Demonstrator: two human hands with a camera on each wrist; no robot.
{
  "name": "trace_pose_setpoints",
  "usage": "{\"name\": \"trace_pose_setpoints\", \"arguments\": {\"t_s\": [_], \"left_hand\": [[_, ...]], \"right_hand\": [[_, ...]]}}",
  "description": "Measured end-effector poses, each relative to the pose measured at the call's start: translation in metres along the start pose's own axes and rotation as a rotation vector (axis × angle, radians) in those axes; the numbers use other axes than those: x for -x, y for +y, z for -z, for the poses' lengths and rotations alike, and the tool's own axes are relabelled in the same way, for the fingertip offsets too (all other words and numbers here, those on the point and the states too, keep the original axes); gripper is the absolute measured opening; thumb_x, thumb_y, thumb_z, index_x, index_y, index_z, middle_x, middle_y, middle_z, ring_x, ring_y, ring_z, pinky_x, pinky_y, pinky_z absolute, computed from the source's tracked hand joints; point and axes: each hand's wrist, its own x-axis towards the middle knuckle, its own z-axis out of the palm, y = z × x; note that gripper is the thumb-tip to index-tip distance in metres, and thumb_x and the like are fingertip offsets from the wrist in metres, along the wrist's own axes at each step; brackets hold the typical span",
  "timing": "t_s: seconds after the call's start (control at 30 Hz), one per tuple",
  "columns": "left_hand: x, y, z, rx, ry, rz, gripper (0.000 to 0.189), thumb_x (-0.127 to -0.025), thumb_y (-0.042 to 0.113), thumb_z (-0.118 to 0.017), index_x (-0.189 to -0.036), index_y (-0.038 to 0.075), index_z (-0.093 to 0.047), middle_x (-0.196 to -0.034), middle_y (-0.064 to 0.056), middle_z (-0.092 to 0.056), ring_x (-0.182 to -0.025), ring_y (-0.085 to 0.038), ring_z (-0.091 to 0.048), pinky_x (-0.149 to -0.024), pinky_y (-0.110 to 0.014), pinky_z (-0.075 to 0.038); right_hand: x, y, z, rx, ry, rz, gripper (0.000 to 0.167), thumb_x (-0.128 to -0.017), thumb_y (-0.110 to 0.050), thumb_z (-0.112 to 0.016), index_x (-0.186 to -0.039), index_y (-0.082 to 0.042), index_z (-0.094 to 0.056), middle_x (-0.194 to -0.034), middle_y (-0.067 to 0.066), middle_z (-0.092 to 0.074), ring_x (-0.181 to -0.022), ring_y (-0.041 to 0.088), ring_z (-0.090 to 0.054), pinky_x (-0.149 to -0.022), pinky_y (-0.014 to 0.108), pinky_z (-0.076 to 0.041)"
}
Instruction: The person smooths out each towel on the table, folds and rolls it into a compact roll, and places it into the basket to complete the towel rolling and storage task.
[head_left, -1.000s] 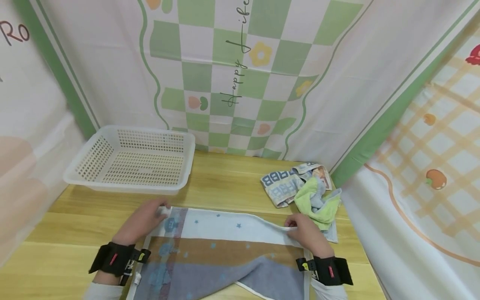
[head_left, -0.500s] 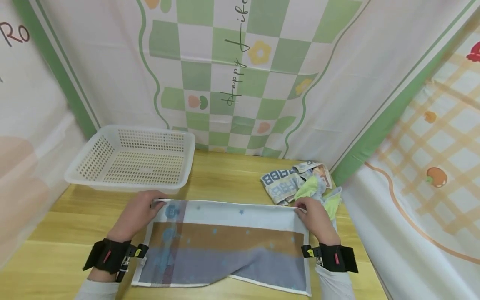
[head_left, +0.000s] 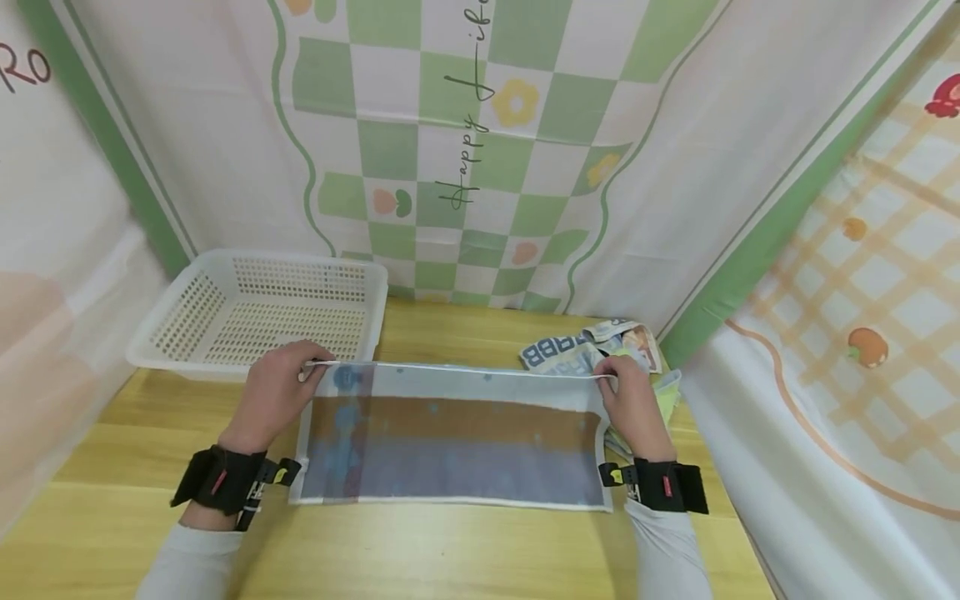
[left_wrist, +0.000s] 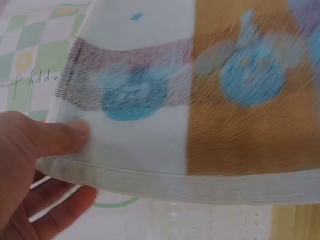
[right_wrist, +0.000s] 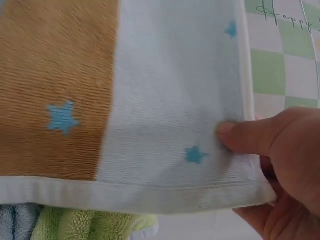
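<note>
A striped towel in white, brown and grey-blue, with blue stars and a patterned band at its left, is stretched between both hands. My left hand pinches its far left corner; the left wrist view shows the thumb lying on the white stripe and the other fingers behind. At the far right corner my right hand pinches the edge, thumb in front beside a blue star. The upper edge is taut and raised, and the towel hangs fairly flat with its lower edge near the table.
A white perforated plastic basket stands at the back left, close behind the left hand. Crumpled cloths lie at the back right: a lettered one and a lime-green one, partly hidden by the right hand. Printed curtains surround the wooden table.
Both hands have moved up and away with the towel, its top edge pulling straight. The right hand has regripped outward to the corner. The wavy lower edge has straightened and come off the near side.
</note>
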Motion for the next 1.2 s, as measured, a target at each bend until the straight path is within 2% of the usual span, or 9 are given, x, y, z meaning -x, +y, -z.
{"name": "trace_pose_setpoints", "arguments": {"t_s": [0.1, 0.17, 0.43, 0.5, 0.63, 0.73, 0.8, 0.97, 1.2], "left_hand": [[0.005, -0.001, -0.002, 0.031, 0.019, -0.029, 0.024, -0.078, -0.013, -0.078, -0.095, 0.003, -0.073, -0.100, -0.013, -0.073, -0.095, -0.031, -0.068, -0.078, -0.048, -0.057], [0.013, -0.001, -0.003, 0.057, -0.018, -0.031, 0.026, -0.077, -0.013, -0.079, -0.094, 0.006, -0.072, -0.102, -0.010, -0.072, -0.098, -0.030, -0.066, -0.081, -0.047, -0.057], [0.057, -0.002, -0.017, 0.134, -0.346, 0.105, 0.026, -0.080, -0.008, -0.078, -0.092, 0.013, -0.071, -0.094, 0.003, -0.069, -0.089, -0.015, -0.064, -0.076, -0.035, -0.058], [0.063, -0.002, -0.017, 0.139, -0.355, 0.123, 0.027, -0.080, -0.010, -0.077, -0.091, 0.014, -0.069, -0.092, 0.006, -0.066, -0.087, -0.012, -0.061, -0.075, -0.033, -0.056], [0.069, 0.002, -0.010, 0.145, -0.277, 0.117, 0.034, -0.080, -0.013, -0.074, -0.089, 0.018, -0.062, -0.090, 0.008, -0.060, -0.084, -0.011, -0.054, -0.073, -0.033, -0.053], [0.075, 0.003, -0.008, 0.139, -0.245, 0.099, 0.039, -0.077, -0.014, -0.076, -0.086, 0.021, -0.061, -0.090, 0.011, -0.061, -0.087, -0.010, -0.055, -0.074, -0.035, -0.054], [0.081, 0.003, -0.010, 0.141, -0.271, 0.104, 0.040, -0.075, -0.015, -0.077, -0.084, 0.022, -0.062, -0.090, 0.011, -0.062, -0.088, -0.011, -0.057, -0.076, -0.037, -0.055], [0.096, -0.003, -0.018, 0.143, -0.404, 0.165, 0.037, -0.074, -0.014, -0.075, -0.079, 0.021, -0.066, -0.089, 0.010, -0.065, -0.092, -0.015, -0.062, -0.083, -0.042, -0.055], [0.103, -0.004, -0.020, 0.170, -0.478, 0.222, 0.025, -0.076, -0.003, -0.082, -0.085, 0.018, -0.073, -0.097, 0.003, -0.070, -0.100, -0.025, -0.064, -0.091, -0.051, -0.054]], "right_hand": [[0.007, -0.003, -0.002, 0.006, 0.020, -0.004, 0.010, -0.091, 0.010, -0.065, -0.096, 0.002, -0.066, -0.099, 0.020, -0.066, -0.097, 0.037, -0.064, -0.084, 0.053, -0.054], [0.018, -0.005, -0.003, 0.005, -0.011, -0.027, 0.012, -0.090, 0.010, -0.067, -0.095, 0.000, -0.067, -0.099, 0.018, -0.067, -0.095, 0.036, -0.064, -0.083, 0.052, -0.054], [0.059, -0.011, -0.022, 0.003, -0.225, -0.069, 0.021, -0.083, 0.015, -0.070, -0.091, -0.005, -0.070, -0.092, 0.009, -0.070, -0.092, 0.029, -0.069, -0.081, 0.046, -0.057], [0.063, -0.012, -0.021, 0.018, -0.223, -0.056, 0.022, -0.082, 0.016, -0.070, -0.090, -0.005, -0.070, -0.091, 0.008, -0.069, -0.091, 0.028, -0.069, -0.082, 0.045, -0.057], [0.070, -0.015, -0.008, 0.039, -0.159, -0.036, 0.022, -0.081, 0.016, -0.072, -0.090, -0.004, -0.071, -0.090, 0.009, -0.069, -0.089, 0.028, -0.068, -0.079, 0.046, -0.057], [0.077, -0.017, 0.001, 0.025, -0.164, -0.054, 0.023, -0.080, 0.015, -0.075, -0.088, -0.006, -0.071, -0.089, 0.008, -0.069, -0.087, 0.027, -0.068, -0.077, 0.047, -0.057], [0.084, -0.015, 0.001, 0.005, -0.221, -0.088, 0.022, -0.080, 0.013, -0.076, -0.087, -0.008, -0.071, -0.088, 0.006, -0.069, -0.085, 0.025, -0.067, -0.076, 0.045, -0.057], [0.099, -0.004, -0.018, 0.009, -0.388, -0.174, 0.019, -0.079, 0.005, -0.080, -0.085, -0.011, -0.073, -0.085, -0.001, -0.069, -0.083, 0.018, -0.065, -0.075, 0.038, -0.056], [0.105, -0.012, -0.009, -0.009, -0.399, -0.245, 0.015, -0.082, -0.001, -0.080, -0.085, -0.013, -0.073, -0.085, -0.002, -0.068, -0.081, 0.015, -0.064, -0.072, 0.036, -0.054]]}}
